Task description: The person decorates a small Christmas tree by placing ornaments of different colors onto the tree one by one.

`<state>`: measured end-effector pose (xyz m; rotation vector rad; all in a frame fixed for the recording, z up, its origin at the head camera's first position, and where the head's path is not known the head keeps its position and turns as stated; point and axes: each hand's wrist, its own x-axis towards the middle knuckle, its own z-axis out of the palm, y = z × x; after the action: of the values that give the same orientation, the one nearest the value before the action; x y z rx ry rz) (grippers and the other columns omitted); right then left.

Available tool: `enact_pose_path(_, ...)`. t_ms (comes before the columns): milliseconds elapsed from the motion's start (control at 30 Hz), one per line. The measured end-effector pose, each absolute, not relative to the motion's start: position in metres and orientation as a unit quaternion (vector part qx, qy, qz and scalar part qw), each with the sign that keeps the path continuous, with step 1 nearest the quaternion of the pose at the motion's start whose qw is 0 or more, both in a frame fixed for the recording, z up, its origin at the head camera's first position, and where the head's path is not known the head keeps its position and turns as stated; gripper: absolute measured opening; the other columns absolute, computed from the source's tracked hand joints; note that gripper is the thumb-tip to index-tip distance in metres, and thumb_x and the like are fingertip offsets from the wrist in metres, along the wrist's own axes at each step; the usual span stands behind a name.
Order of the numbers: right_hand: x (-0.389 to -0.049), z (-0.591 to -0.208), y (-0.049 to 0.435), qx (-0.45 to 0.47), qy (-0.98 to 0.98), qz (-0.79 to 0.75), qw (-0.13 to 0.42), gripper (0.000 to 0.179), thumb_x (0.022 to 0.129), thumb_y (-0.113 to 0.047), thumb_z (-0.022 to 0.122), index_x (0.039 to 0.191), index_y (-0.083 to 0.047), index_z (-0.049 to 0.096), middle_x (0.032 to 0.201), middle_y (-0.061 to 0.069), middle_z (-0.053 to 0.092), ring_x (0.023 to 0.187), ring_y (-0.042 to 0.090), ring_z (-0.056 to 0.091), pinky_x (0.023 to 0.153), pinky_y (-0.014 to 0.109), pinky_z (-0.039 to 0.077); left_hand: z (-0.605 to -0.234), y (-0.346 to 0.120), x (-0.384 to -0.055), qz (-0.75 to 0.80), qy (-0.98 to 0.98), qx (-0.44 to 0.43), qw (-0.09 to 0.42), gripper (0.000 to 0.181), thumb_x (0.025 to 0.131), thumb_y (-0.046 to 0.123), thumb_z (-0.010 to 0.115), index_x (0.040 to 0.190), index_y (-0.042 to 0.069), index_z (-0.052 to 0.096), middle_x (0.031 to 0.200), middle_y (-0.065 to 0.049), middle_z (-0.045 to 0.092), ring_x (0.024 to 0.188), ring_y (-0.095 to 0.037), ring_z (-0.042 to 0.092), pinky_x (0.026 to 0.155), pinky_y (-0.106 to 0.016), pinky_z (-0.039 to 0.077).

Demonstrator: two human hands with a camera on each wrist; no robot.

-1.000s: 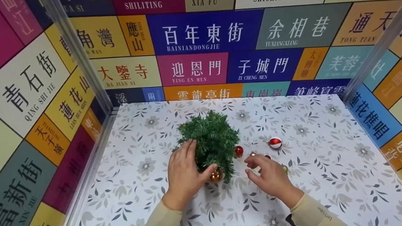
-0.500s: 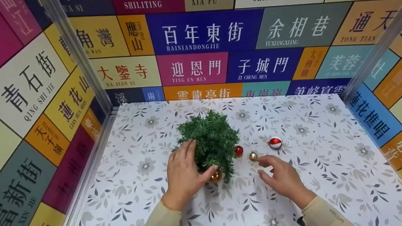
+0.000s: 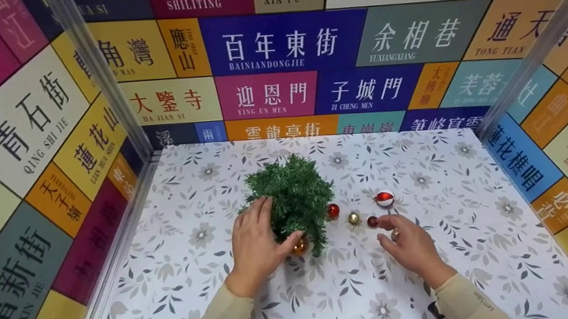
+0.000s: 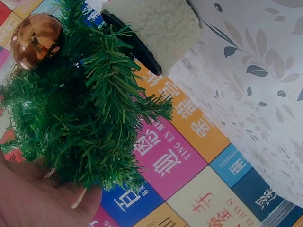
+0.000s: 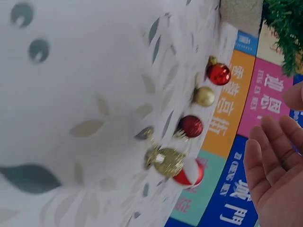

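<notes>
A small green Christmas tree [image 3: 292, 190] stands in the middle of the table, its pale fleecy base [image 4: 154, 30] showing in the left wrist view. My left hand [image 3: 256, 245] rests against its left side, fingers extended along the branches. Near the thumb, a shiny copper-gold bauble [image 4: 37, 41] is among the lower branches. To the tree's right, my right hand [image 3: 412, 243] hovers with nothing held, fingers slightly bent. Its fingertips are beside a dark red bauble [image 5: 191, 126]; a gold glitter bauble [image 5: 166, 161] is partly hidden by the fingers in the head view.
Also lying right of the tree are a red bauble [image 3: 332, 210], a small gold bauble [image 3: 354, 218] and a red-and-white bauble [image 3: 384, 199]. Panels covered with signs [image 3: 272, 40] enclose the leaf-patterned table [image 3: 212, 281] at the back and sides.
My right hand has moved rightward past the small gold bauble, and the dark red bauble has come into view. My left hand stays at the tree. The head view has shifted slightly.
</notes>
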<state>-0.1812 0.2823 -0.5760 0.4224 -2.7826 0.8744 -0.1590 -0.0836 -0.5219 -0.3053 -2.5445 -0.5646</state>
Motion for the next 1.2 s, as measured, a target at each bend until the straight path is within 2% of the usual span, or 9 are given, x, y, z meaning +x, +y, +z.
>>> enact_pose_path(100, -0.185, -0.582, 0.296, 0.128, -0.943, 0.29, 0.104, 0.037, 0.089, -0.02, 0.072, 0.124, -0.015, 0.064, 0.111, 0.002, 0.067, 0.096, 0.027, 0.066, 0.076, 0.046, 0.053, -0.522, -0.085, -0.158, -0.205, -0.937, -0.111, 0.26, 0.096, 0.081, 0.072, 0.063, 0.144, 0.001, 0.048, 0.145, -0.018, 0.048, 0.131, -0.034, 0.047, 0.108, -0.053, 0.034)
enact_pose_path(333, -0.193, -0.606, 0.328, 0.084, -0.955, 0.264, 0.107, 0.04, 0.088, -0.025, 0.074, 0.125, -0.014, 0.062, 0.113, 0.007, 0.063, 0.098, 0.029, 0.062, 0.074, 0.048, 0.049, -0.521, -0.083, -0.159, -0.208, -0.934, -0.115, 0.266, 0.095, 0.081, 0.07, 0.065, 0.144, 0.001, 0.048, 0.145, -0.018, 0.048, 0.13, -0.035, 0.047, 0.108, -0.053, 0.034)
enact_pose_path(467, -0.197, -0.612, 0.337, 0.066, -0.962, 0.255, 0.077, 0.043, 0.088, -0.03, 0.073, 0.126, -0.014, 0.061, 0.112, 0.009, 0.062, 0.096, 0.027, 0.061, 0.074, 0.048, 0.048, -0.522, -0.083, -0.159, -0.205, -0.936, -0.114, 0.264, 0.094, 0.081, 0.07, 0.064, 0.144, 0.001, 0.048, 0.145, -0.019, 0.047, 0.131, -0.035, 0.047, 0.108, -0.054, 0.034)
enact_pose_path(667, -0.203, -0.614, 0.348, 0.047, -0.959, 0.28, 0.016, 0.044, 0.092, -0.032, 0.068, 0.131, -0.016, 0.059, 0.117, 0.007, 0.061, 0.102, 0.027, 0.06, 0.083, 0.049, 0.048, -0.522, -0.084, -0.16, -0.207, -0.933, -0.116, 0.269, 0.094, 0.081, 0.07, 0.064, 0.144, 0.001, 0.048, 0.145, -0.019, 0.047, 0.131, -0.035, 0.047, 0.108, -0.054, 0.035)
enact_pose_path(800, -0.205, -0.616, 0.353, 0.049, -0.95, 0.309, 0.003, 0.042, 0.094, -0.026, 0.067, 0.132, -0.013, 0.06, 0.116, 0.008, 0.063, 0.1, 0.026, 0.061, 0.085, 0.048, 0.048, -0.523, -0.085, -0.159, -0.211, -0.933, -0.115, 0.267, 0.094, 0.082, 0.07, 0.064, 0.144, 0.001, 0.048, 0.145, -0.019, 0.048, 0.131, -0.035, 0.047, 0.108, -0.053, 0.034)
enact_pose_path(1067, -0.206, -0.626, 0.355, 0.042, -0.945, 0.323, -0.023, 0.046, 0.092, -0.034, 0.071, 0.131, -0.011, 0.061, 0.114, 0.005, 0.063, 0.097, 0.022, 0.061, 0.085, 0.044, 0.048, -0.523, -0.085, -0.158, -0.217, -0.933, -0.117, 0.263, 0.094, 0.083, 0.071, 0.061, 0.145, 0.002, 0.047, 0.146, -0.019, 0.047, 0.132, -0.035, 0.046, 0.108, -0.053, 0.034)
enact_pose_path(1200, -0.206, -0.628, 0.354, 0.05, -0.947, 0.317, -0.021, 0.044, 0.089, -0.033, 0.074, 0.127, -0.012, 0.064, 0.108, 0.004, 0.063, 0.094, 0.021, 0.06, 0.083, 0.042, 0.048, -0.523, -0.083, -0.158, -0.215, -0.933, -0.118, 0.262, 0.095, 0.083, 0.073, 0.058, 0.145, 0.002, 0.047, 0.146, -0.019, 0.047, 0.132, -0.034, 0.046, 0.108, -0.054, 0.034)
